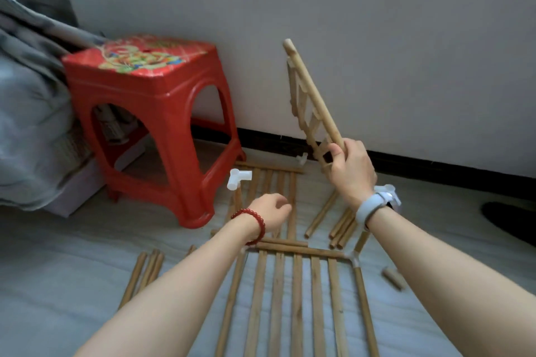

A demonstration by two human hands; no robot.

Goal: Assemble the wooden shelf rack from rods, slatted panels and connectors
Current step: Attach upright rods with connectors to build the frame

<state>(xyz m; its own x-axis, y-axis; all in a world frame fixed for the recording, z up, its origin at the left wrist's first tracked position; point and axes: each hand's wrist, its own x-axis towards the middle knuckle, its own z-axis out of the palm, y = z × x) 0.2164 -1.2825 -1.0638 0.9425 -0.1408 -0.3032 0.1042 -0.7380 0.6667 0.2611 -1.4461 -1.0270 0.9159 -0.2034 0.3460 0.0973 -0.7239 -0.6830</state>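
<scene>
While my right hand (349,171) gripped the panel (311,101) tilted upright, my left hand (271,211), fingers loosely curled and empty, hovered just below the connector (238,178).

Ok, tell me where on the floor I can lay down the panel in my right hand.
Bare floor lies left, bordered by the red stool and the loose rods. A second patch sits right of the rod pile. The middle is crowded: two slatted panels lie there, with the left hand over the far one.
</scene>
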